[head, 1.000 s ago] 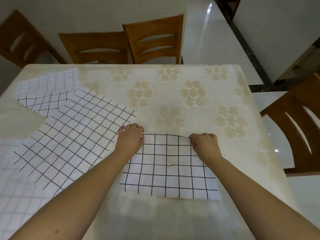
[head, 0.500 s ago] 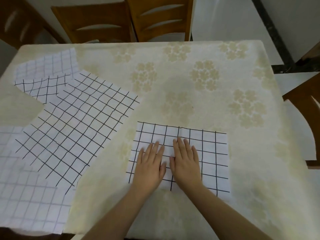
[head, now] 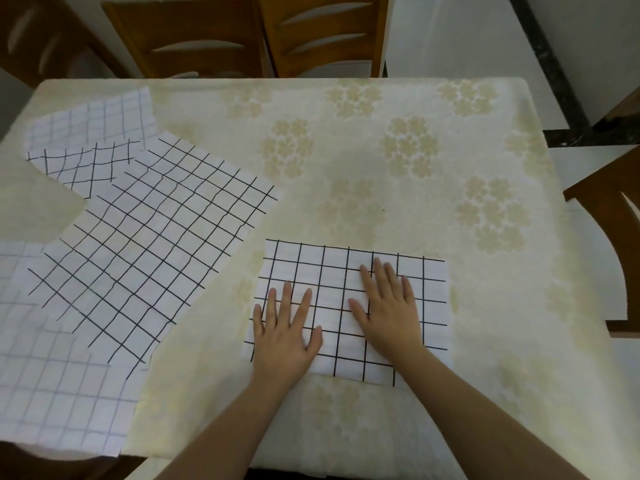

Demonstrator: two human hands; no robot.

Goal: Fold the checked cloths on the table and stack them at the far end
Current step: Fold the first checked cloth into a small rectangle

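A folded white cloth with a bold black check [head: 349,271] lies flat on the table near me, right of centre. My left hand [head: 285,330] presses palm-down on its left part, fingers spread. My right hand [head: 389,306] lies flat on its middle and right part, fingers apart. A large unfolded black-checked cloth [head: 149,237] is spread at the left. A faint grey-checked cloth [head: 45,386] lies at the near left corner. Another cloth [head: 93,140], partly folded over, sits at the far left.
The table [head: 398,161] has a cream cover with flower prints; its far and right parts hold nothing. Wooden chairs stand behind the far edge [head: 322,32] and at the right side [head: 609,216].
Both hands went from holding the cloth's far edge to lying flat on it, and have since slid apart, left hand leftward and right hand rightward. The view has shifted nearer the table.
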